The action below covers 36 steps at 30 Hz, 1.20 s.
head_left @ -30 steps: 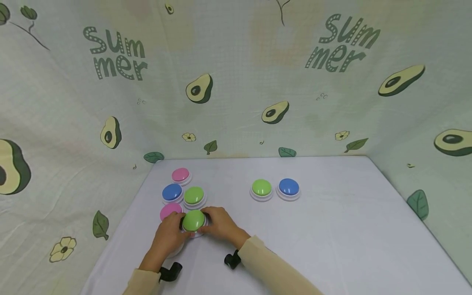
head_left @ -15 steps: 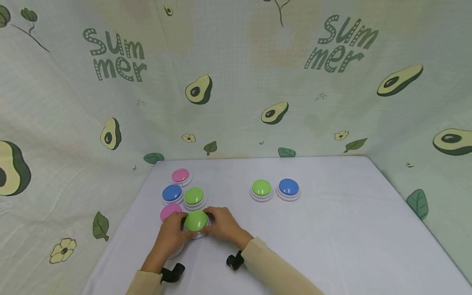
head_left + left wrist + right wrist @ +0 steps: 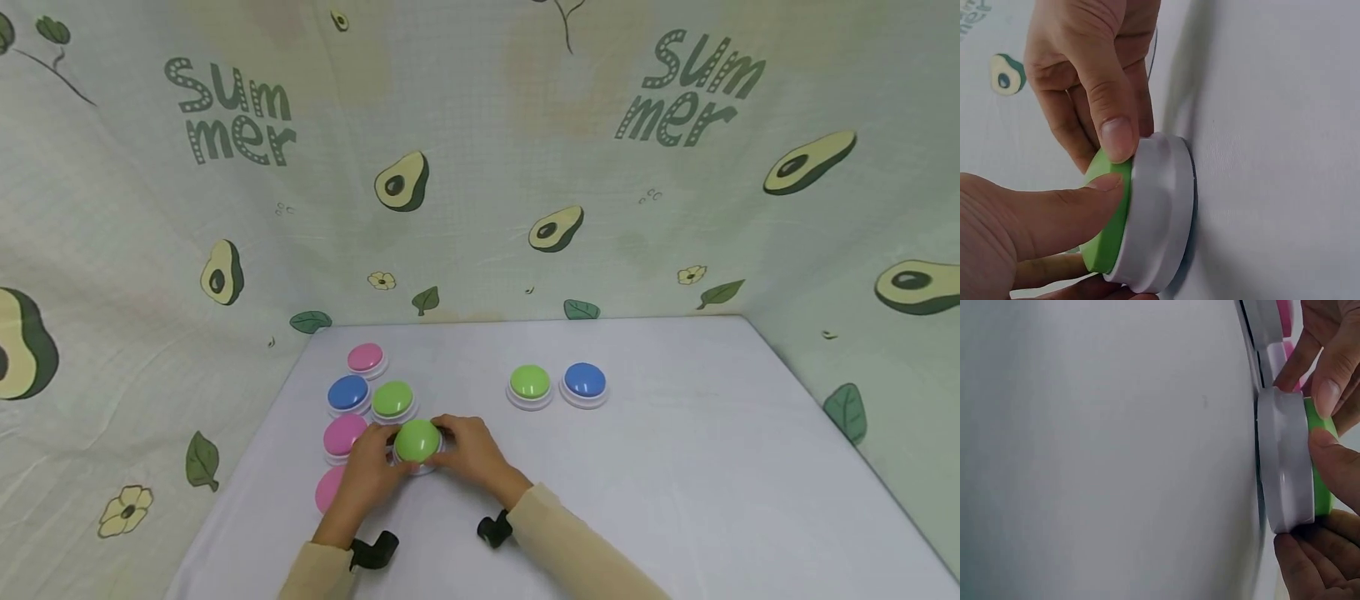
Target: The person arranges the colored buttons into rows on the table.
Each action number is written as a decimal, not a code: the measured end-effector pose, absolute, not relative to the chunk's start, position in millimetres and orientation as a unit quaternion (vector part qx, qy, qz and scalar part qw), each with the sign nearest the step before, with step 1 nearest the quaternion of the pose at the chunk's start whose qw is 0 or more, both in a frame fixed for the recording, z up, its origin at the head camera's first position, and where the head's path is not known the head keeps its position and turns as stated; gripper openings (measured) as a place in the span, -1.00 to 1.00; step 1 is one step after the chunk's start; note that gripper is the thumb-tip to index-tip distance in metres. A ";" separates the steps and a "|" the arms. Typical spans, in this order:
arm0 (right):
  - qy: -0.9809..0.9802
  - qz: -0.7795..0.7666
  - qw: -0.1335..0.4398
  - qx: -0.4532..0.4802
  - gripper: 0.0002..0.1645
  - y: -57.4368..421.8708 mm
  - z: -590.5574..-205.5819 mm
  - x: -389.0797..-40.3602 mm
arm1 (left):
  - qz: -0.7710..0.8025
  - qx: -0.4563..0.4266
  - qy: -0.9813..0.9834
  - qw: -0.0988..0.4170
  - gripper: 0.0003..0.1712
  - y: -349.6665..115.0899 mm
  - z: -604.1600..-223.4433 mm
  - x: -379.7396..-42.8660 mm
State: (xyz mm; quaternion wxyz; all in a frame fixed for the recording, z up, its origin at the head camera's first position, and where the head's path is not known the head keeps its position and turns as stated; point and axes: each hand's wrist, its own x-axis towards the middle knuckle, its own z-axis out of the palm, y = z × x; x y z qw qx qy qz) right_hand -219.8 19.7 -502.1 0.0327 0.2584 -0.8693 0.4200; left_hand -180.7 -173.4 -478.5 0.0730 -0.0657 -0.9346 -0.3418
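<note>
Both hands hold one round push button [image 3: 417,440] with a green dome and a white base, left of the table's middle. My left hand [image 3: 369,473] grips its left side, and my right hand [image 3: 477,454] grips its right side. In the left wrist view both thumbs lie on the rim of the green dome [image 3: 1105,234], with other fingers around the white base [image 3: 1159,212]. The button stands upright at the tabletop; whether its base touches the cloth I cannot tell. A pink button [image 3: 344,435] and another pink one [image 3: 327,490], partly covered by my left hand, sit to its left.
Behind the hands at left are a green button [image 3: 393,399], a blue button [image 3: 348,392] and a pink button [image 3: 365,357]. Further right stand another green button [image 3: 529,382] and another blue button [image 3: 584,381]. A printed cloth [image 3: 480,167] hangs behind the white table [image 3: 675,467].
Both hands have moved the green button to the right and slightly away, out from beside the pink buttons. The nearest pink button's top now shows past my left hand.
</note>
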 end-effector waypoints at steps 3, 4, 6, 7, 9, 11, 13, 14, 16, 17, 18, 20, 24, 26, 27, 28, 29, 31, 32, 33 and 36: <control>-0.870 0.424 0.033 0.250 -0.35 25.7 -501.2 -219.9 | -0.350 -0.057 -0.933 0.069 -0.29 -167.1 -479.7 -183.7; -0.870 0.425 0.032 0.247 -0.35 28.1 -500.4 -220.2 | -0.353 -0.055 -0.932 0.068 -0.28 -165.0 -480.0 -184.5; -0.868 0.432 0.026 0.242 -0.35 33.4 -498.2 -220.7 | -0.363 -0.053 -0.928 0.068 -0.26 -160.7 -480.6 -185.8; -0.868 0.434 0.023 0.241 -0.34 36.3 -497.1 -221.2 | -0.369 -0.052 -0.926 0.068 -0.26 -158.3 -480.6 -186.4; -0.865 0.442 0.013 0.237 -0.34 42.4 -494.7 -222.1 | -0.382 -0.049 -0.920 0.072 -0.26 -153.3 -481.6 -187.6; -0.862 0.451 0.006 0.232 -0.33 49.1 -492.8 -222.7 | -0.403 -0.051 -0.911 0.078 -0.27 -147.5 -482.6 -189.3; -0.860 0.456 0.006 0.230 -0.33 56.1 -491.6 -223.4 | -0.418 -0.052 -0.903 0.088 -0.30 -141.1 -483.7 -191.2; -0.858 0.459 0.008 0.229 -0.33 59.7 -491.0 -223.6 | -0.425 -0.051 -0.899 0.092 -0.30 -137.7 -484.6 -192.5; -0.857 0.461 0.016 0.228 -0.33 67.0 -490.3 -224.1 | -0.441 -0.052 -0.890 0.103 -0.32 -130.3 -485.9 -194.8; -0.857 0.463 0.019 0.226 -0.33 70.8 -489.6 -224.1 | -0.448 -0.050 -0.886 0.107 -0.32 -126.6 -486.7 -196.0; -0.856 0.465 0.022 0.224 -0.32 74.7 -488.9 -224.1 | -0.455 -0.050 -0.882 0.112 -0.32 -122.6 -487.0 -197.0; -0.855 0.472 0.025 0.215 -0.33 82.7 -487.7 -224.1 | -0.473 -0.049 -0.871 0.120 -0.32 -114.0 -487.6 -199.3; -0.851 0.486 0.034 0.196 -0.34 99.5 -485.5 -224.2 | -0.499 -0.056 -0.853 0.141 -0.35 -95.6 -489.0 -203.4; -0.851 0.490 0.042 0.185 -0.34 108.3 -484.5 -224.2 | -0.508 -0.063 -0.846 0.149 -0.36 -86.0 -490.3 -205.5; -0.851 0.492 0.046 0.179 -0.33 112.8 -483.9 -224.1 | -0.514 -0.067 -0.842 0.151 -0.37 -81.0 -491.0 -206.5; -0.851 0.493 0.049 0.173 -0.33 117.3 -483.4 -224.1 | -0.520 -0.071 -0.837 0.152 -0.38 -76.1 -491.4 -207.1; -0.852 0.494 0.051 0.167 -0.33 121.8 -482.4 -223.8 | -0.528 -0.075 -0.833 0.152 -0.39 -71.1 -491.8 -207.6; -0.856 0.490 0.055 0.156 -0.32 131.3 -480.9 -222.7 | -0.543 -0.082 -0.822 0.149 -0.40 -61.3 -492.5 -208.1; -0.858 0.488 0.055 0.151 -0.33 136.0 -480.1 -222.0 | -0.552 -0.085 -0.817 0.147 -0.40 -56.6 -492.9 -208.2; -0.859 0.487 0.055 0.147 -0.33 140.5 -479.1 -221.2 | -0.558 -0.088 -0.812 0.146 -0.41 -51.9 -493.2 -208.2; -0.863 0.485 0.054 0.134 -0.33 154.0 -475.9 -218.3 | -0.572 -0.098 -0.802 0.143 -0.42 -39.0 -493.2 -208.1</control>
